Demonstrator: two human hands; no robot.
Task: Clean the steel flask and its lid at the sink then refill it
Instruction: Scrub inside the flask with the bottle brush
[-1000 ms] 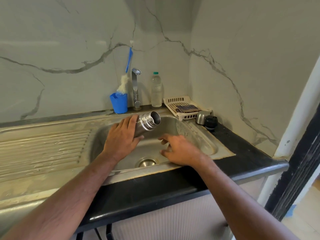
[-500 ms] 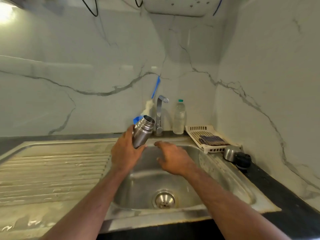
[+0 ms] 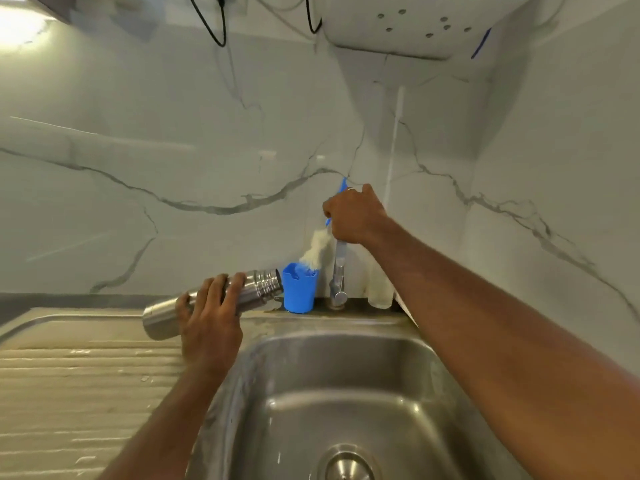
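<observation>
1. The right hand (image 3: 355, 216) has its grip clamped on the blue bottle brush (image 3: 320, 245); yanked out, the brush could tip its blue cup (image 3: 299, 289).
2. The left hand (image 3: 211, 313) has its grip wrapped round the steel flask (image 3: 256, 289), nearly level above the sink (image 3: 346, 386) rim, mouth just beside the cup; wet steel may slip.
3. The lid is out of view.

Flask (image 3: 207, 303) left of cup (image 3: 300, 289); tap (image 3: 338, 271) right of cup, behind sink (image 3: 346, 393)
</observation>
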